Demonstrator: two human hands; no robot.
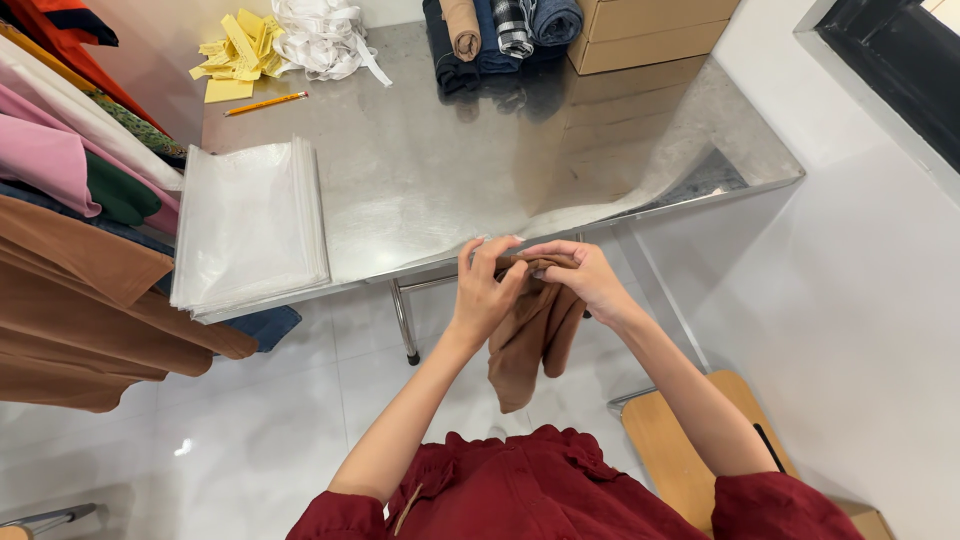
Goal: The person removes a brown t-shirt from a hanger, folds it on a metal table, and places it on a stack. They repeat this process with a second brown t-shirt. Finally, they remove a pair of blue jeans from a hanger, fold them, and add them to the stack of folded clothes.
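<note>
Both hands, left (484, 292) and right (585, 280), pinch brown cloth (528, 340) beyond the table edge (420, 268).

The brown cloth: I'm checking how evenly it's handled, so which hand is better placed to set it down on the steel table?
Probably the left hand: it pinches the brown cloth on the side nearer the open steel table. The right hand grips the top edge too.
</note>
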